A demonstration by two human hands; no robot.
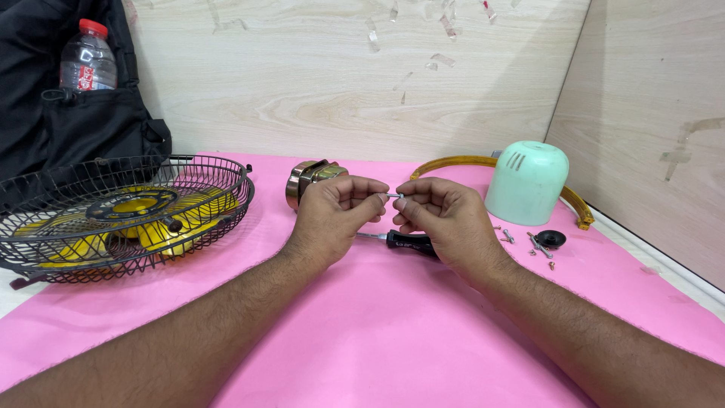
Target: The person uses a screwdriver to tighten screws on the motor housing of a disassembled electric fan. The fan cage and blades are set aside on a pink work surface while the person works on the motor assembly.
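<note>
Centre of frame: small screw (395,196) lay horizontal, long axis left-right, pinched between left hand (332,208) and right hand (445,215) fingertips, both closed on it, above the screwdriver (404,242) on the desk (377,332).

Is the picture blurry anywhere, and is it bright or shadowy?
Head view: bright, even light, soft shadows under the fan cage; sharp all over, though the screw between left hand and right hand is too small to make out well.
</note>
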